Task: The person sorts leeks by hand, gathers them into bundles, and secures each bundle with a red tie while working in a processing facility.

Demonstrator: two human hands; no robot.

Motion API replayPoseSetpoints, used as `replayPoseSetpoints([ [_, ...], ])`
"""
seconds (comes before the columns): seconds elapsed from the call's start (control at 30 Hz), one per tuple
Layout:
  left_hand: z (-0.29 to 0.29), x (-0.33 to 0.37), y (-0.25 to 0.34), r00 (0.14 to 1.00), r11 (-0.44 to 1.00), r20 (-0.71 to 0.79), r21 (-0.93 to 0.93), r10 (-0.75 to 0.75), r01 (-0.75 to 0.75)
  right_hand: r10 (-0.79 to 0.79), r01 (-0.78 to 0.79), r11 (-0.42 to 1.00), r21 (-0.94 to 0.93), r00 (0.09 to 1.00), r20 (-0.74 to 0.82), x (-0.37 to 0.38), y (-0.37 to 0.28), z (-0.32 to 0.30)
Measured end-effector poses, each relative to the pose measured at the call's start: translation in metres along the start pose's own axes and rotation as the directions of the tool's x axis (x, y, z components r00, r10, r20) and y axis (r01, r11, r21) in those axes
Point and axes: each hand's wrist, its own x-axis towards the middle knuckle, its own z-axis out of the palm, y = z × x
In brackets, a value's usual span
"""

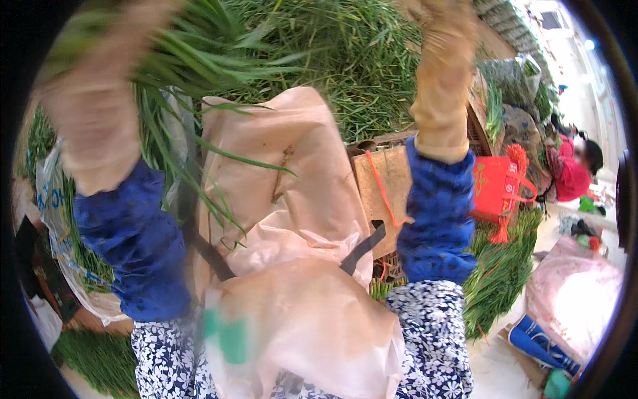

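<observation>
Both my arms are raised toward the top of the view, in tan rubber gloves with blue sleeve covers over floral sleeves. My left hand (100, 100) is blurred and grips a bunch of long green chive-like leaves (179, 60) that hang down over my forearm. My right hand (444, 40) reaches up at the top right; its fingers are cut off by the rim, so its hold is unclear. A pale plastic apron (292, 199) with black straps covers my front. Behind it lies a big heap of green stalks (345, 60).
A wooden crate edge (385, 193) and a red bag with tassels (498, 186) stand to the right. More greens (505, 266) lie on the floor there, with a pink plastic bag (578, 292). A person in a pink top (573, 176) crouches at far right. A white printed sack (53, 219) sits left.
</observation>
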Motion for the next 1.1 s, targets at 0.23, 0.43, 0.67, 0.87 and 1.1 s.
replayPoseSetpoints([
  [0.23,0.113,-0.027,-0.014,0.52,0.608,0.801,0.261,0.297,-0.749,0.422,-0.199,0.653,0.73,0.897,-0.133,-0.067,-0.08,0.01],
  [0.43,0.127,-0.018,0.002,0.686,0.747,0.593,0.201,0.422,-0.633,0.068,-0.069,0.967,0.243,0.998,0.013,-0.115,-0.039,0.013],
  [0.67,0.155,-0.024,0.011,0.912,0.941,0.238,-0.026,0.333,-0.337,-0.008,0.01,0.984,0.178,1.0,-0.014,-0.07,-0.042,0.076],
  [0.87,0.144,-0.008,0.034,0.994,0.97,0.026,-0.224,0.105,-0.096,0.253,-0.049,0.712,0.701,0.948,-0.191,-0.052,-0.046,0.112],
  [1.1,0.086,0.038,0.007,0.971,0.974,0.13,-0.13,0.2,-0.183,0.583,-0.209,0.522,0.827,0.795,-0.167,-0.031,-0.004,-0.009],
])
